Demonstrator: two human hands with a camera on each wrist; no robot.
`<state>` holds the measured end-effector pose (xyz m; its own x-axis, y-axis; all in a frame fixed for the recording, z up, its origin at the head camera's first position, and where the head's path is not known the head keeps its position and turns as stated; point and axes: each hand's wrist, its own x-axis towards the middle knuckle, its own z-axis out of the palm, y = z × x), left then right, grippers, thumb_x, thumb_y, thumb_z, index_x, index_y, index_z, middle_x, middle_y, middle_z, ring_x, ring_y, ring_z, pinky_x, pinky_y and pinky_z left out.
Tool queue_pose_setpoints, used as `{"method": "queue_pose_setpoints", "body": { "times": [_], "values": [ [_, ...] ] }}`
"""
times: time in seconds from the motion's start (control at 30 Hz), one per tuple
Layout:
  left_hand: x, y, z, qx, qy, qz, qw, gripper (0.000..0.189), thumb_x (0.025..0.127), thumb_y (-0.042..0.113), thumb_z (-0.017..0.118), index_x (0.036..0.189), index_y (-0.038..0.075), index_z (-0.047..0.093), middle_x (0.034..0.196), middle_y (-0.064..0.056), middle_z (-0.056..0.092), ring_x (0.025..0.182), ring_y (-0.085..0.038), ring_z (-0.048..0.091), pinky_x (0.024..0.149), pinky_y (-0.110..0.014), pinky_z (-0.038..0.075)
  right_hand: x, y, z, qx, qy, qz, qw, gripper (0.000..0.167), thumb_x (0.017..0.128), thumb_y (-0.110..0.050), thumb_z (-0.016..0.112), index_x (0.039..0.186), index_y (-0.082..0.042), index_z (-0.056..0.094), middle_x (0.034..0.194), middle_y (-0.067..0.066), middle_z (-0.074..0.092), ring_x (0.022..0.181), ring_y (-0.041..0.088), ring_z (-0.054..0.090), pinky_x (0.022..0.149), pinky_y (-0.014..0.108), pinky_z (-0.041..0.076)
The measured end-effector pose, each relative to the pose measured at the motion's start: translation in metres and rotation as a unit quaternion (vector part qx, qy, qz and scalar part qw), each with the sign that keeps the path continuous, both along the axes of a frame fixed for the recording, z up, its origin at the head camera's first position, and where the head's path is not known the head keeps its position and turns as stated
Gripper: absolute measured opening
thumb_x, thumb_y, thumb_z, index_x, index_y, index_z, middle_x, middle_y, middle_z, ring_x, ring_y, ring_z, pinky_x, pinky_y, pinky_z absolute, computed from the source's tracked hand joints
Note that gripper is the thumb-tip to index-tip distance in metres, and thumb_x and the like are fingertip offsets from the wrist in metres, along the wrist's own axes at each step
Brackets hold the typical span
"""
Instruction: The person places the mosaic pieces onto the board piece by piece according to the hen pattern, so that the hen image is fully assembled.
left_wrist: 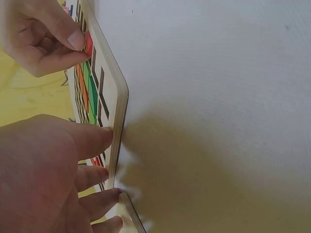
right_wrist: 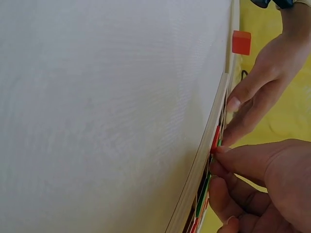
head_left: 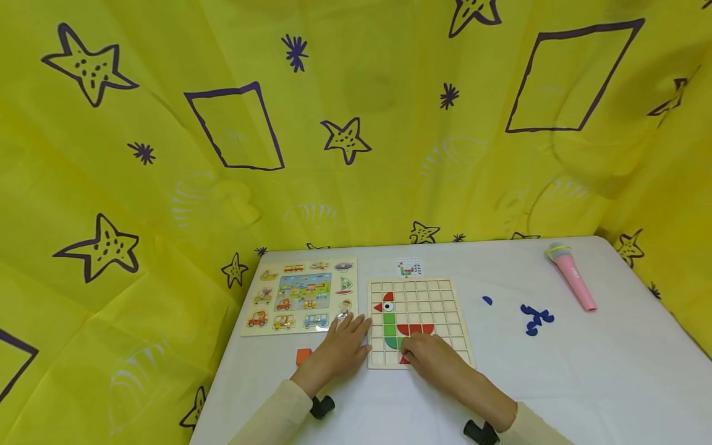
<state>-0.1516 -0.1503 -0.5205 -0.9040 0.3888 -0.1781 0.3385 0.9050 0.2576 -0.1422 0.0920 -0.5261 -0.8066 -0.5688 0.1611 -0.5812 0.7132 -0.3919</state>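
A wooden grid board (head_left: 439, 309) lies on the table, with red, green and teal pieces and an eye piece (head_left: 388, 306) forming a bird-like figure. My right hand (head_left: 431, 358) is over its lower part, thumb and forefinger pinching a small red piece (left_wrist: 89, 43) at a cell near the front edge. Part of that piece is hidden by the fingers. My left hand (head_left: 346, 346) rests at the board's left edge, its fingers extended and touching the rim, as the left wrist view shows. A small picture card (head_left: 409, 267) lies behind the board.
A picture puzzle board (head_left: 261, 303) lies to the left, partly beneath my left fingertips. An orange-red block (head_left: 303, 356) is near my left wrist. Several dark blue pieces (head_left: 534, 318) and a pink microphone (head_left: 575, 281) lie to the right. A yellow patterned curtain (head_left: 378, 185) hangs behind.
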Motion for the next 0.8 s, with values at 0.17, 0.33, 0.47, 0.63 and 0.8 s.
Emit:
{"method": "queue_pose_setpoints", "body": {
  "times": [0.17,0.33,0.47,0.63,0.8],
  "values": [
    [0.0,0.0,0.0,-0.001,0.001,-0.001,1.0,0.061,0.109,0.036,0.057,0.163,0.013,0.041,0.168,-0.01,0.04,0.159,-0.037,0.029,0.13,-0.062,0.018,-0.002,-0.002,0.002,-0.012,-0.013,-0.011,0.9998,0.014,0.091,-0.004,0.08,0.102,-0.013,0.075,0.099,-0.002,0.077,0.089,0.01,0.07,0.078,0.036,0.061],
    [-0.001,-0.001,0.001,0.001,-0.002,-0.001,1.0,0.061,0.109,0.036,0.056,0.163,0.013,0.04,0.169,-0.01,0.039,0.16,-0.037,0.028,0.13,-0.062,0.017,-0.015,0.011,0.017,-0.017,-0.051,-0.058,0.9968,0.021,0.092,-0.006,0.079,0.112,-0.01,0.074,0.1,0.0,0.072,0.085,0.014,0.063,0.079,0.036,0.058],
    [-0.002,-0.002,0.001,0.002,-0.002,0.0,1.0,0.061,0.109,0.035,0.056,0.163,0.013,0.04,0.169,-0.01,0.039,0.16,-0.038,0.027,0.13,-0.061,0.017,-0.038,0.041,0.025,-0.021,-0.045,-0.107,0.993,0.023,0.094,-0.006,0.078,0.116,-0.005,0.073,0.102,0.007,0.066,0.09,0.021,0.062,0.084,0.042,0.06],
    [-0.001,-0.002,0.0,0.004,-0.003,-0.003,1.0,0.061,0.109,0.034,0.057,0.163,0.013,0.04,0.169,-0.011,0.039,0.16,-0.038,0.028,0.13,-0.062,0.017,-0.065,0.088,0.027,-0.013,-0.056,-0.155,0.9863,0.036,0.098,0.0,0.068,0.135,0.002,0.063,0.127,0.027,0.059,0.114,0.043,0.06,0.098,0.06,0.055],
    [-0.002,-0.002,-0.001,0.007,-0.005,-0.004,1.0,0.061,0.109,0.035,0.056,0.164,0.013,0.04,0.169,-0.01,0.039,0.16,-0.038,0.027,0.13,-0.062,0.017,-0.08,0.129,0.025,0.012,-0.062,-0.162,0.9847,0.048,0.095,0.006,0.066,0.141,0.007,0.057,0.131,0.037,0.053,0.119,0.056,0.054,0.098,0.069,0.05]
  ]
}}
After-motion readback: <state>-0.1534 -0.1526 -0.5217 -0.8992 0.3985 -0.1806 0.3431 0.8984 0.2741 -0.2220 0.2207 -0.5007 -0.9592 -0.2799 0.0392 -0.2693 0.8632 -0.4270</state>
